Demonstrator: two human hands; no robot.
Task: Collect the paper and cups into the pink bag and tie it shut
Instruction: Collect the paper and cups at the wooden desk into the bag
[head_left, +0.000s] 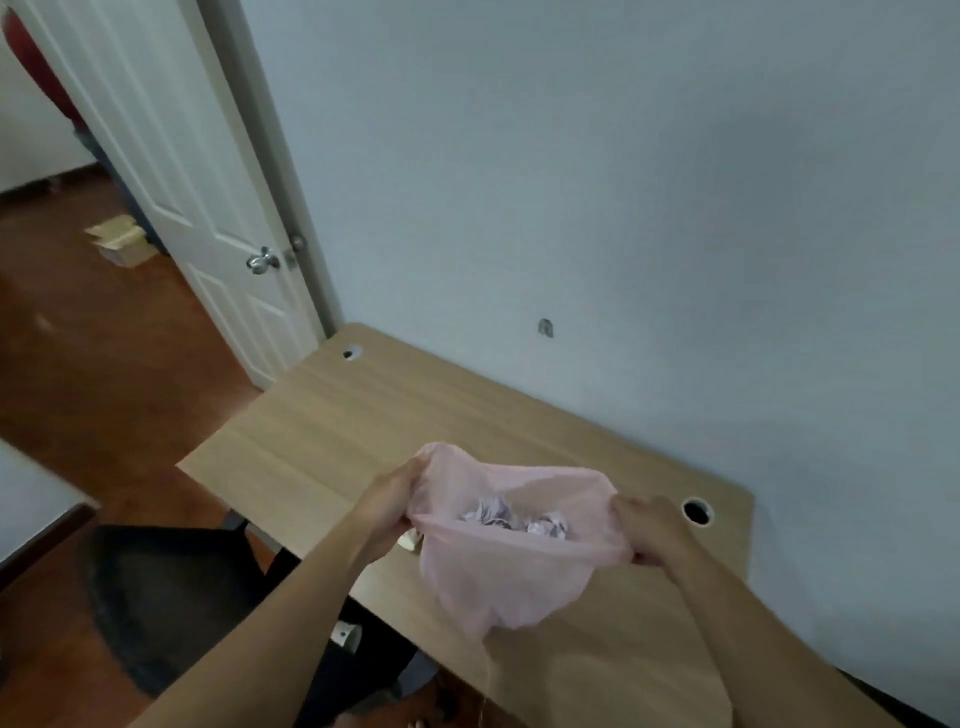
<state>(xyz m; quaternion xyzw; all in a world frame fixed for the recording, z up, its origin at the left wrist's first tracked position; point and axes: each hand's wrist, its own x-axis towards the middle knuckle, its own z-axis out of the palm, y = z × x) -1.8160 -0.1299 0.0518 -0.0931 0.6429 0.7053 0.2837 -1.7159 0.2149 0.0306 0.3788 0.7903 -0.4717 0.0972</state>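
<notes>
Lower centre: two hands, left (387, 512) and right (652, 530), fingers curled, grip one bag (511, 587) containing two paper wads (491, 512).

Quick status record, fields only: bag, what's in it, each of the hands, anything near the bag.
bag: pink bag, mouth stretched open over the desk, not tied
contents: crumpled paper visible inside; no cups can be made out
left hand: grips the bag's left rim
right hand: grips the bag's right rim
near bag: small white object just under the left hand, too hidden to identify
surroundings: dark chair at the desk's near-left edge
</notes>
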